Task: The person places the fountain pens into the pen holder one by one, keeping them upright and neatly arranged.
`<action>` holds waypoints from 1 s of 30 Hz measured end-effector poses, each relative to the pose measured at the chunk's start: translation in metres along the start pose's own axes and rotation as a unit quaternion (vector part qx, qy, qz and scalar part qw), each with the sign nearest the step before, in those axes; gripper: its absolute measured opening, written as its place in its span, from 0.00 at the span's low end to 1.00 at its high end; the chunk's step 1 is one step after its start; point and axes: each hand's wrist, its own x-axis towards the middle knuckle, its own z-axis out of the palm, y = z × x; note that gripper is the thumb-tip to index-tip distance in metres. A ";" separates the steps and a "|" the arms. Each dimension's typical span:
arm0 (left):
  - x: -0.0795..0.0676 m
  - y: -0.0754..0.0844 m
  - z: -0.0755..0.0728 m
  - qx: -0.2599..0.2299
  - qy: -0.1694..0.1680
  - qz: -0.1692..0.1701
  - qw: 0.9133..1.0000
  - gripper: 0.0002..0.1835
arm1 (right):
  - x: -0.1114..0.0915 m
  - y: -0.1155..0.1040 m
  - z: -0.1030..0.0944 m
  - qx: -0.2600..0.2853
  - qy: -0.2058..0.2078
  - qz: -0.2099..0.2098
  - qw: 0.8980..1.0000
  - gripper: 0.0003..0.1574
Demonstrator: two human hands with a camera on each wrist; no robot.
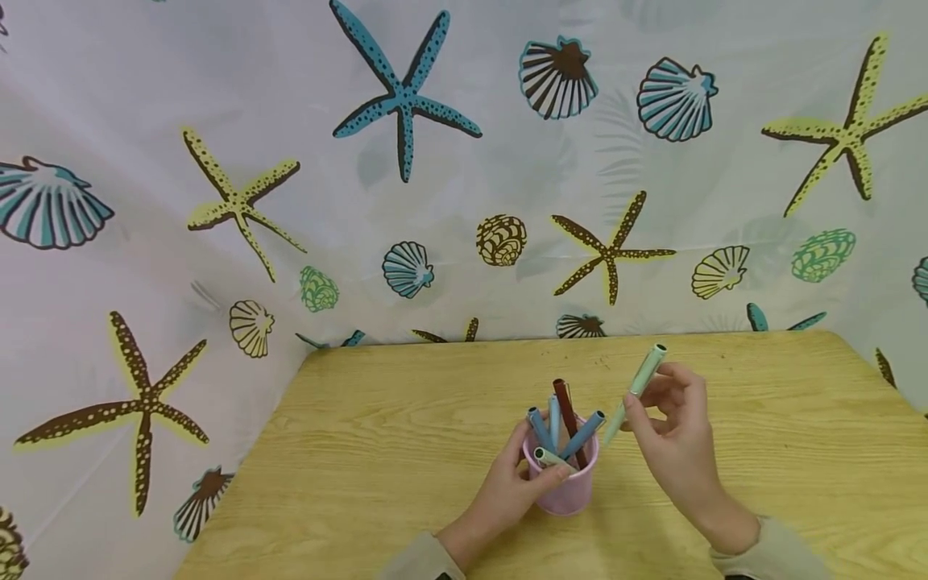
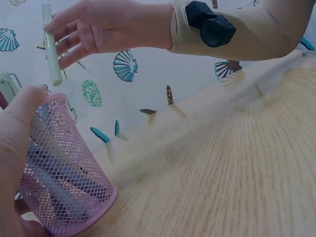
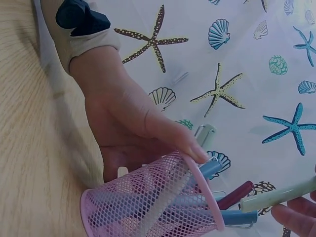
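My left hand (image 1: 511, 485) grips a pink mesh pen cup (image 1: 564, 498), its thumb over the near rim and fingers round the far side. Inside lean a dark red pen (image 1: 562, 403), several blue pens (image 1: 584, 433) and a pale green pen (image 1: 551, 459). To the right of the cup and higher than its rim, my right hand (image 1: 681, 443) pinches another pale green pen (image 1: 643, 377) between thumb and fingers. That pen slants, lower end toward the cup. In the left wrist view the held pen (image 2: 52, 57) hangs just above the rim.
Both hands work over a wood-grain table (image 1: 377, 435). A white cloth (image 1: 464, 169) printed with starfish and shells rises behind the table and along its left side. Dark devices are strapped at both wrists, one seen on the right wrist (image 2: 212, 24).
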 end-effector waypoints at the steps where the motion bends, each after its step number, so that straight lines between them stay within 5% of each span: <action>1: 0.000 0.000 0.000 0.002 0.000 0.001 1.000 0.35 | -0.001 0.000 0.002 0.000 -0.004 -0.005 1.000 0.31; 15: 0.000 0.002 0.001 0.016 0.008 -0.005 1.000 0.36 | -0.019 0.009 0.015 -0.086 -0.042 -0.017 0.995 0.33; 30: 0.000 0.003 0.003 0.020 0.000 0.009 1.000 0.35 | -0.032 0.021 0.015 -0.159 -0.112 0.016 0.981 0.28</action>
